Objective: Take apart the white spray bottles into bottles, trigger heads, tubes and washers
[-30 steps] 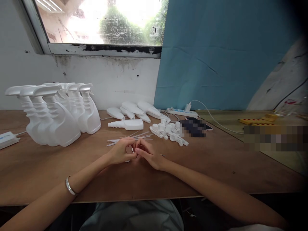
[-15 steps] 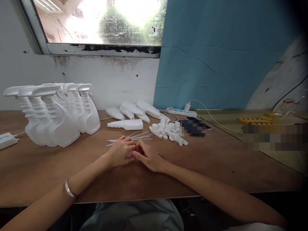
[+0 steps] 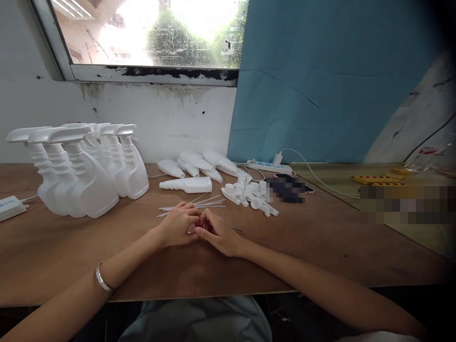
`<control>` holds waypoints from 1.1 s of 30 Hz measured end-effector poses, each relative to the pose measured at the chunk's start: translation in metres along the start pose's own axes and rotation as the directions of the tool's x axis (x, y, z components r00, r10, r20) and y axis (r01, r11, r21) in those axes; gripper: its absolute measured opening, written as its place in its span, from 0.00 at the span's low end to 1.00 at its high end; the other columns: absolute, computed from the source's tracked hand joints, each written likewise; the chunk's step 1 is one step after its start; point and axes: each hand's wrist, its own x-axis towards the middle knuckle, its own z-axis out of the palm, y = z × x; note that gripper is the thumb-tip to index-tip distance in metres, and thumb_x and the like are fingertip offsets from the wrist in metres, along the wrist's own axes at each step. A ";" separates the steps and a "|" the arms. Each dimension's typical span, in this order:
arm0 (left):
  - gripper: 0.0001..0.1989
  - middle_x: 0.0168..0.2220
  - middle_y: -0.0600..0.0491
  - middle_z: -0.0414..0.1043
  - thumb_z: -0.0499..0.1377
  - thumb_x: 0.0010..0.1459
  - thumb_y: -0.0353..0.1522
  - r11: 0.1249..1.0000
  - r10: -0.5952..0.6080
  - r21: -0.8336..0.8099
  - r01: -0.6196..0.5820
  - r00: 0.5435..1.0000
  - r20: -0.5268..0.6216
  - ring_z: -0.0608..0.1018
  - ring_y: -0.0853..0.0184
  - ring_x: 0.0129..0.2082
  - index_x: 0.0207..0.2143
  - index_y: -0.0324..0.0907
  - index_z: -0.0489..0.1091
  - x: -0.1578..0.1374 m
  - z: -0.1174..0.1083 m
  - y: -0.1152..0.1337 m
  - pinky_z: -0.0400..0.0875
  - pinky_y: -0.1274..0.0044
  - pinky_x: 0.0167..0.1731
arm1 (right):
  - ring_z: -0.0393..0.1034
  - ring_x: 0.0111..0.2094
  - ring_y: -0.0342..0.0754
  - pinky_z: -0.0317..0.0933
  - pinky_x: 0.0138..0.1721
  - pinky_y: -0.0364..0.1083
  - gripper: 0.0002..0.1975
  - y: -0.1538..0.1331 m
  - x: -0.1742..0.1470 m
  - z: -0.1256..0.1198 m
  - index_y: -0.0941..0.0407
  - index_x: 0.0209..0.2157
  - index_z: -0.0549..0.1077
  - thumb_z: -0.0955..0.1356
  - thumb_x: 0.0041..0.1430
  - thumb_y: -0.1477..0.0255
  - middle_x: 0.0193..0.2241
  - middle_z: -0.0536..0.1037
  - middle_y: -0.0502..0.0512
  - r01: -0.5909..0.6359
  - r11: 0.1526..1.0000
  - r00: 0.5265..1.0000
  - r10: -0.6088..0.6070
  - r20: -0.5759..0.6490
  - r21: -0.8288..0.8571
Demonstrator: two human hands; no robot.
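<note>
My left hand [image 3: 180, 225] is closed around a small white plastic piece [image 3: 191, 228], mostly hidden by the fingers. Against it, my right hand [image 3: 221, 233] is closed too, thumb and forefinger pressed at the same spot. A thin tube [image 3: 236, 229] sticks out past the far side of my right hand and seems held in it; its other end is hidden. Just beyond my left hand lie several loose thin white tubes [image 3: 210, 201]. A heap of white trigger spray heads [image 3: 251, 194] lies beyond my right hand.
Several white spray bottles with heads [image 3: 89, 175] stand at the left. Headless white bottles [image 3: 187, 185] lie near the wall. At the back right are a power strip [image 3: 269, 166], a phone [image 3: 308, 188] and a blurred dark item. A white adapter [image 3: 12, 207] sits far left.
Both hands stay together in the same place, with only slight finger movement where they meet. A little more of the tube shows beside my right hand.
</note>
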 end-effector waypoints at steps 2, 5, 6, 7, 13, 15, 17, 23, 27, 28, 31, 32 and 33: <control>0.06 0.27 0.54 0.68 0.53 0.49 0.33 1.000 0.002 0.003 -0.002 1.000 0.005 0.66 0.67 0.31 0.23 0.40 0.66 0.000 -0.001 0.000 0.55 0.74 0.34 | 0.54 0.24 0.40 0.51 0.26 0.41 0.08 0.000 0.000 0.000 0.56 0.29 0.58 0.62 0.56 0.67 0.24 0.61 0.46 0.004 1.000 1.000 -0.004 0.000 -0.004; 0.07 0.27 0.54 0.67 0.53 0.49 0.33 1.000 0.000 0.016 0.000 1.000 0.015 0.66 0.67 0.31 0.23 0.40 0.66 0.000 -0.001 0.000 0.55 0.74 0.34 | 0.54 0.24 0.40 0.51 0.26 0.41 0.07 0.000 -0.001 0.000 0.56 0.30 0.58 0.62 0.56 0.68 0.24 0.61 0.46 0.008 1.000 1.000 -0.008 0.006 -0.015; 0.07 0.27 0.54 0.67 0.53 0.49 0.33 1.000 -0.002 0.022 0.001 1.000 0.018 0.66 0.67 0.31 0.23 0.40 0.66 0.000 -0.001 0.000 0.55 0.74 0.34 | 0.54 0.24 0.40 0.52 0.26 0.41 0.07 0.000 -0.001 0.000 0.56 0.30 0.58 0.62 0.56 0.68 0.24 0.61 0.46 0.009 1.000 1.000 -0.009 0.012 -0.018; 0.07 0.27 0.54 0.67 0.53 0.49 0.33 1.000 -0.003 0.030 0.002 1.000 0.020 0.66 0.67 0.32 0.23 0.40 0.66 0.000 -0.001 0.000 0.55 0.74 0.35 | 0.54 0.24 0.40 0.52 0.26 0.41 0.07 -0.001 -0.001 0.000 0.56 0.30 0.58 0.62 0.55 0.68 0.24 0.61 0.46 0.010 1.000 1.000 -0.010 0.016 -0.019; 0.07 0.26 0.53 0.66 0.53 0.48 0.33 0.996 0.021 0.091 -0.025 0.999 0.045 0.65 0.66 0.31 0.23 0.40 0.68 -0.001 -0.001 0.001 0.55 0.72 0.35 | 0.54 0.24 0.40 0.51 0.26 0.41 0.09 -0.002 0.000 0.000 0.56 0.27 0.57 0.63 0.55 0.67 0.23 0.61 0.46 0.019 0.999 0.999 -0.018 0.031 -0.034; 0.07 0.26 0.53 0.66 0.53 0.48 0.33 0.993 0.032 0.111 -0.038 0.998 0.051 0.65 0.66 0.31 0.23 0.40 0.68 -0.001 -0.001 0.002 0.55 0.71 0.35 | 0.54 0.24 0.41 0.51 0.27 0.42 0.10 -0.002 0.000 0.000 0.56 0.27 0.56 0.63 0.55 0.67 0.23 0.61 0.46 0.015 0.999 0.999 -0.014 0.039 -0.041; 0.07 0.26 0.52 0.66 0.53 0.48 0.33 0.991 0.041 0.126 -0.048 0.997 0.062 0.65 0.65 0.31 0.22 0.40 0.68 -0.001 -0.001 0.003 0.54 0.71 0.34 | 0.54 0.24 0.41 0.51 0.26 0.42 0.10 -0.001 0.000 0.001 0.56 0.27 0.56 0.63 0.55 0.67 0.23 0.61 0.46 0.007 0.999 0.999 -0.005 0.041 -0.051; 0.08 0.26 0.52 0.66 0.53 0.49 0.34 0.985 0.052 0.161 -0.066 0.995 0.090 0.65 0.65 0.32 0.23 0.40 0.68 -0.001 0.000 0.004 0.54 0.70 0.35 | 0.53 0.24 0.40 0.50 0.26 0.42 0.11 -0.002 -0.001 0.003 0.56 0.26 0.55 0.63 0.54 0.68 0.23 0.60 0.46 -0.006 0.998 0.999 0.009 0.048 -0.070; 0.08 0.27 0.51 0.66 0.53 0.49 0.34 0.987 0.046 0.147 -0.061 0.994 0.103 0.65 0.64 0.32 0.23 0.40 0.68 -0.001 0.002 0.004 0.54 0.71 0.35 | 0.53 0.24 0.40 0.50 0.26 0.42 0.11 -0.002 -0.001 0.003 0.55 0.26 0.55 0.62 0.55 0.66 0.23 0.60 0.45 0.002 0.997 0.999 0.002 0.047 -0.082; 0.08 0.27 0.51 0.66 0.53 0.49 0.34 0.989 0.044 0.139 -0.058 0.994 0.103 0.65 0.64 0.32 0.23 0.40 0.68 -0.002 0.002 0.004 0.54 0.71 0.35 | 0.53 0.24 0.41 0.50 0.26 0.42 0.11 -0.002 -0.001 0.003 0.55 0.26 0.55 0.62 0.56 0.66 0.23 0.60 0.45 0.003 0.997 0.999 0.001 0.048 -0.083; 0.07 0.27 0.52 0.66 0.53 0.49 0.34 0.992 0.036 0.119 -0.049 0.994 0.104 0.65 0.65 0.32 0.23 0.41 0.68 -0.002 0.003 0.004 0.54 0.71 0.35 | 0.53 0.24 0.41 0.50 0.26 0.42 0.12 -0.002 -0.002 0.003 0.55 0.26 0.55 0.62 0.56 0.65 0.22 0.60 0.45 0.012 0.996 0.999 -0.008 0.051 -0.091; 0.07 0.27 0.52 0.66 0.53 0.48 0.33 0.992 0.032 0.116 -0.044 0.994 0.103 0.65 0.65 0.32 0.23 0.41 0.68 -0.003 0.003 0.004 0.54 0.71 0.35 | 0.53 0.24 0.41 0.50 0.26 0.42 0.11 -0.002 -0.002 0.004 0.55 0.26 0.55 0.62 0.56 0.65 0.23 0.60 0.45 0.017 0.995 0.999 -0.013 0.050 -0.095; 0.07 0.27 0.52 0.66 0.53 0.48 0.33 0.993 0.029 0.114 -0.041 0.994 0.103 0.65 0.65 0.32 0.23 0.41 0.68 -0.003 0.003 0.004 0.54 0.71 0.35 | 0.53 0.24 0.41 0.50 0.26 0.42 0.11 -0.002 -0.003 0.004 0.55 0.26 0.55 0.62 0.56 0.65 0.23 0.60 0.45 0.022 0.995 0.999 -0.017 0.049 -0.099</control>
